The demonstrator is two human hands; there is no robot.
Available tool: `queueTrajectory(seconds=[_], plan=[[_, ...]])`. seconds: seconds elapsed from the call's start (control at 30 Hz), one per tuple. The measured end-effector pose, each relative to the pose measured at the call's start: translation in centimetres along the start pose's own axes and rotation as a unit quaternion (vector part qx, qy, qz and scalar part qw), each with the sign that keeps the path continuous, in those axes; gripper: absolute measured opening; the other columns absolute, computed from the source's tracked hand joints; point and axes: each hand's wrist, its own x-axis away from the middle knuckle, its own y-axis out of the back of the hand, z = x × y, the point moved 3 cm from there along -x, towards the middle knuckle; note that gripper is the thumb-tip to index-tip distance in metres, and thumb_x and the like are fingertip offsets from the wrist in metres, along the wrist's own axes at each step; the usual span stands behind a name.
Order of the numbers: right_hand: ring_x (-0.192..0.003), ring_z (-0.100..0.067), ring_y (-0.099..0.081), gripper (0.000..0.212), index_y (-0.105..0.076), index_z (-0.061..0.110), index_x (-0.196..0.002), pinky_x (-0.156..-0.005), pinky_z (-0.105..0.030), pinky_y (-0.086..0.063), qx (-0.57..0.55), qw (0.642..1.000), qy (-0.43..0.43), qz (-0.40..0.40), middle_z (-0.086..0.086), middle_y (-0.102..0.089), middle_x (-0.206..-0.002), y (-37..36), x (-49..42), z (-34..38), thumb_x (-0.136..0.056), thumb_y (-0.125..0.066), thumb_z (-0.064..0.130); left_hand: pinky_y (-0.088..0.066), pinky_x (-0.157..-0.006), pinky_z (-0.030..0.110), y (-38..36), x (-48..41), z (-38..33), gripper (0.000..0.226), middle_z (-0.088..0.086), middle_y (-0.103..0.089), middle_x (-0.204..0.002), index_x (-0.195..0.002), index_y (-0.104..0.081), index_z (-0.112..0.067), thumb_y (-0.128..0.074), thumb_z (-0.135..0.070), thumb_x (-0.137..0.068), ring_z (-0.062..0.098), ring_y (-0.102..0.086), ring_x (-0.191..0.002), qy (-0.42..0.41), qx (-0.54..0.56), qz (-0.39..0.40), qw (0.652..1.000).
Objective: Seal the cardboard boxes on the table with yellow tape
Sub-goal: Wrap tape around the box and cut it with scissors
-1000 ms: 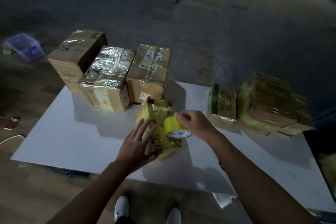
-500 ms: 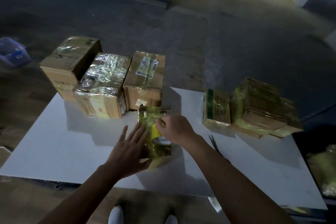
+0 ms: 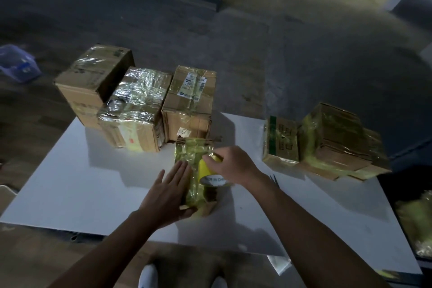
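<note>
At the middle of the white table (image 3: 93,182), your right hand (image 3: 233,166) grips the yellow tape roll (image 3: 207,169), now drawn from beside the small cardboard box (image 3: 189,154) onto it. Your left hand (image 3: 168,192) presses flat, fingers straight. Another strip looks to be going on.

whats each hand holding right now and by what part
The right hand grips the tape roll by its top rim. The left hand holds nothing: its straight fingers press flat on the small box's left side.
</note>
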Motion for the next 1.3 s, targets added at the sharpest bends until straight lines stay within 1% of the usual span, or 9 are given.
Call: queueTrajectory(seconds=[0.1, 0.23, 0.33, 0.5, 0.8, 0.93, 1.03, 1.17, 1.3], plan=[[-0.046, -0.012, -0.033, 0.053, -0.033, 0.017, -0.052, -0.049, -0.029, -0.026, 0.036, 0.999, -0.005, -0.008, 0.000, -0.035, -0.048, 0.0, -0.2, -0.1, -0.093, -0.052, 0.045, -0.047, -0.094, 0.059, 0.4, 0.0, -0.2, 0.108, 0.020, -0.041, -0.147, -0.142, -0.041, 0.000, -0.050, -0.076, -0.067, 0.032, -0.032, -0.139, 0.008, -0.022, 0.007, 1.000], [-0.047, -0.012, -0.030, 0.049, -0.029, 0.019, -0.055, -0.051, -0.032, -0.023, 0.056, 0.998, 0.004, -0.009, 0.000, -0.032, -0.051, -0.2, -0.4, 0.7, -0.095, -0.050, 0.037, -0.014, -0.114, 0.064, 1.3, -1.1, -2.3, 0.105, 0.022, -0.010, -0.156, -0.150, -0.017, 0.000, -0.046, -0.072, -0.079, 0.035, -0.011, -0.146, -0.002, -0.048, 0.009, 0.999], [-0.050, -0.010, -0.036, 0.041, -0.040, 0.016, -0.062, -0.053, -0.029, -0.027, -0.029, 0.999, -0.016, -0.027, 0.000, -0.040, -0.056, -0.3, -0.2, -0.6, -0.094, -0.053, 0.039, -0.033, -0.108, 0.060, 0.9, -1.3, -2.6, 0.103, 0.025, -0.037, -0.148, -0.142, -0.039, 0.003, -0.030, -0.073, -0.075, 0.037, -0.032, -0.139, 0.017, -0.033, 0.033, 0.999], [-0.051, 0.000, -0.048, 0.043, -0.055, 0.029, -0.056, -0.052, -0.017, -0.035, -0.230, 0.970, -0.076, 0.038, 0.015, -0.050, -0.050, -0.7, 1.0, -2.1, -0.093, -0.054, 0.050, -0.037, -0.106, 0.058, 0.3, -1.0, -2.3, 0.104, 0.023, -0.028, -0.153, -0.147, -0.034, -0.001, -0.028, -0.073, -0.072, 0.037, -0.027, -0.142, 0.021, -0.001, 0.019, 1.000], [-0.055, -0.022, -0.038, 0.054, -0.033, 0.014, -0.052, -0.052, -0.030, -0.025, 0.023, 0.996, -0.073, -0.042, 0.000, -0.034, -0.050, 0.9, 1.2, -5.1, -0.091, -0.056, 0.043, -0.036, -0.105, 0.058, -0.1, -0.9, -1.9, 0.099, 0.021, -0.021, -0.156, -0.155, -0.009, -0.023, -0.034, -0.073, -0.072, 0.038, -0.021, -0.144, 0.016, 0.014, 0.004, 1.000], [-0.057, -0.027, -0.035, 0.057, -0.025, 0.014, -0.051, -0.055, -0.030, -0.026, 0.110, 0.992, -0.057, -0.017, 0.000, -0.026, -0.048, -0.3, 2.2, -7.0, -0.092, -0.056, 0.039, -0.041, -0.102, 0.059, 0.1, -0.6, -1.8, 0.093, 0.023, -0.026, -0.154, -0.152, -0.019, -0.026, -0.038, -0.071, -0.073, 0.039, -0.025, -0.142, 0.017, 0.009, 0.003, 1.000], [-0.056, -0.026, -0.034, 0.056, -0.025, 0.014, -0.052, -0.055, -0.030, -0.025, 0.093, 0.992, -0.081, -0.019, -0.002, -0.026, -0.048, -1.7, 2.6, -8.8, -0.092, -0.056, 0.037, -0.035, -0.104, 0.064, -0.1, -0.8, -1.9, 0.096, 0.024, -0.019, -0.156, -0.152, -0.014, -0.026, -0.050, -0.069, -0.074, 0.041, -0.015, -0.144, 0.013, -0.001, 0.020, 1.000], [-0.056, -0.023, -0.042, 0.052, -0.031, 0.018, -0.052, -0.053, -0.029, -0.028, 0.058, 0.992, -0.109, -0.008, 0.000, -0.037, -0.051, -3.5, 2.5, -9.7, -0.092, -0.054, 0.041, -0.007, -0.112, 0.068, 1.8, -1.9, -4.7, 0.099, 0.029, 0.001, -0.157, -0.152, -0.010, -0.009, -0.056, -0.063, -0.083, 0.047, 0.002, -0.145, 0.051, -0.041, 0.075, 0.995], [-0.068, -0.018, -0.050, 0.041, -0.045, 0.025, -0.061, -0.060, -0.026, -0.031, 0.040, 0.990, -0.132, 0.011, -0.007, -0.061, -0.072, -4.4, 2.7, -10.2, -0.094, -0.049, 0.047, -0.006, -0.107, 0.074, 1.6, -3.0, -7.4, 0.107, 0.025, 0.018, -0.156, -0.152, 0.010, -0.010, -0.061, -0.055, -0.085, 0.050, 0.012, -0.142, 0.122, -0.042, 0.133, 0.983]])
